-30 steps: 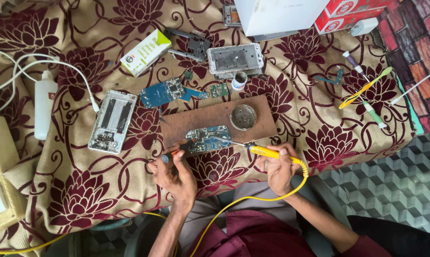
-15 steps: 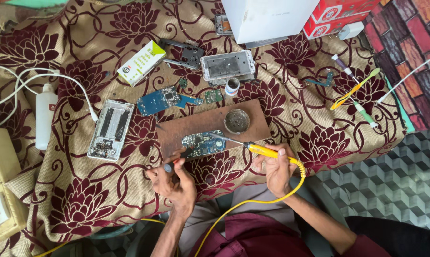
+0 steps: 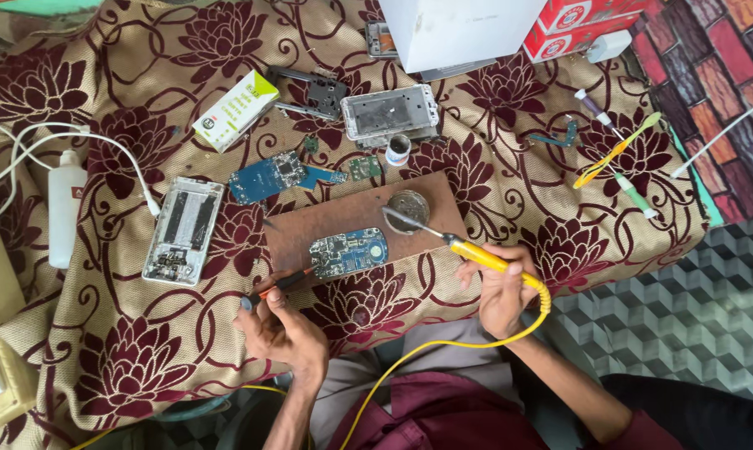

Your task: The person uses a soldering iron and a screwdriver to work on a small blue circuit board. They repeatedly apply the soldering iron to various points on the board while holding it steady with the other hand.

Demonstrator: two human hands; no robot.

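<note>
On brown board (image 3: pixel 310 237) atop floral-cloth surface (image 3: pixel 493 179): circuit board (image 3: pixel 349 252). Left hand (image 3: pixel 283 327) pinches tweezers (image 3: pixel 278 286) at its edge. Right hand (image 3: pixel 503 287) grips yellow soldering iron (image 3: pixel 451 240), tip in round tin (image 3: pixel 407 207). Likely tinning step; next calls for steady tip on joint.

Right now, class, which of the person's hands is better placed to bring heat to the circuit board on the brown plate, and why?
Probably the right hand: it grips the yellow soldering iron, tip at the round tin beside the circuit board. The left hand holds a thin tool.
</note>
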